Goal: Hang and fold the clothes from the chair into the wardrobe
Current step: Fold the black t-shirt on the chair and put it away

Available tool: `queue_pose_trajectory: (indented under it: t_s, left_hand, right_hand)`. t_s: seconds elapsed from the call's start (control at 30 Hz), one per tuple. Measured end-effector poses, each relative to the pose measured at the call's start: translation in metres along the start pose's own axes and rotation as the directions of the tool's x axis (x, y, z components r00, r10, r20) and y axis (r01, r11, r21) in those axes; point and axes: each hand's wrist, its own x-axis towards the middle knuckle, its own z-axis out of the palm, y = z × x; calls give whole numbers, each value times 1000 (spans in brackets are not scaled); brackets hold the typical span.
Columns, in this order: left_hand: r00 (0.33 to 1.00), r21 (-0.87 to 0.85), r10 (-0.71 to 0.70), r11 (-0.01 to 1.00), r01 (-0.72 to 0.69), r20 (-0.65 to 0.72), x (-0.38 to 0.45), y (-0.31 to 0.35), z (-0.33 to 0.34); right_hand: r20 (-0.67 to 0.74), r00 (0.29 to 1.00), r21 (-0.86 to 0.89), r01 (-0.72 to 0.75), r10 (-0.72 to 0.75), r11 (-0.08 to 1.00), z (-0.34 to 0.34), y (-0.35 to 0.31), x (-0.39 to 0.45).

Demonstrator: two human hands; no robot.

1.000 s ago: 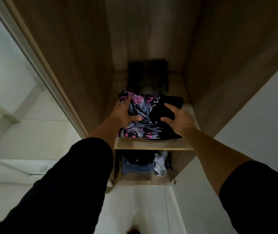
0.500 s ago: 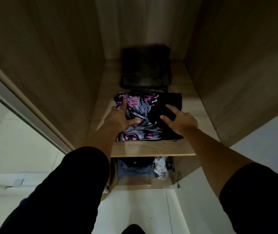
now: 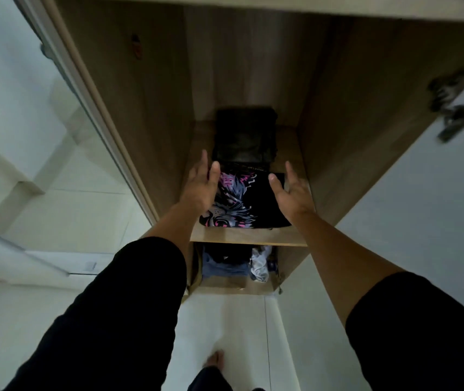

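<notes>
Wardrobe door, pale, at far left, ajar. Wardrobe, wood, open compartment. Left hand, fingers spread and extended, empty, held over the left edge of the folded shirt; contact cannot be told. Folded shirt, black with pink and grey print, flat on the shelf near its front edge. Dark folded garment just behind it, at the back. Right hand, open, palm inward, empty, at the shirt's right edge. Lower compartment: blue clothing, white cloth. Hinge, far right.
</notes>
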Motion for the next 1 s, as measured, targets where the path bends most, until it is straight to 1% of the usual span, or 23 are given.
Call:
queue_pose_trajectory:
  t_s: [0.07,0.13,0.27,0.33,0.4,0.47,0.53,0.6,0.7,0.8,0.9,1.0]
  left_hand:
    - [1000,-70,-7,998,5,-26,-31,20,-15]
    - [999,-114,2,993,-8,-53,-60,37,-31]
    - [995,-84,-10,996,1,-103,-109,67,-61]
    - [986,-68,14,997,-25,-166,-134,75,-77]
    - [979,-50,54,997,-65,-195,-146,78,-88]
    - [972,-10,88,996,-92,-219,-166,72,-102]
    - [961,-10,103,994,-110,-255,-186,65,-118]
    - [950,4,92,995,-95,-299,-209,56,-138]
    - [924,29,43,999,-34,-379,-253,36,-168]
    - [881,41,1,999,21,-474,-307,8,-202]
    - [816,14,-85,993,114,-572,-364,-24,-236]
    - [743,-28,-149,984,173,-652,-429,-54,-260]
  right_hand:
    - [20,1000,32,12,-12,999,-17,-16,-27]
    - [39,998,21,39,-40,999,-33,-31,-52]
    - [39,995,2,89,-89,996,-66,-64,-91]
    - [37,988,10,152,-153,988,-76,-81,-109]
    - [29,982,39,188,-189,981,-81,-95,-117]
    - [52,973,56,223,-226,973,-79,-108,-132]
    - [70,963,57,257,-260,965,-74,-121,-149]
    - [75,951,52,298,-301,953,-65,-136,-168]
    - [111,926,61,356,-360,933,-44,-159,-201]
    - [196,879,91,425,-435,900,-13,-181,-245]
    - [278,797,126,523,-536,843,19,-201,-292]
    - [349,712,161,594,-609,788,52,-220,-340]
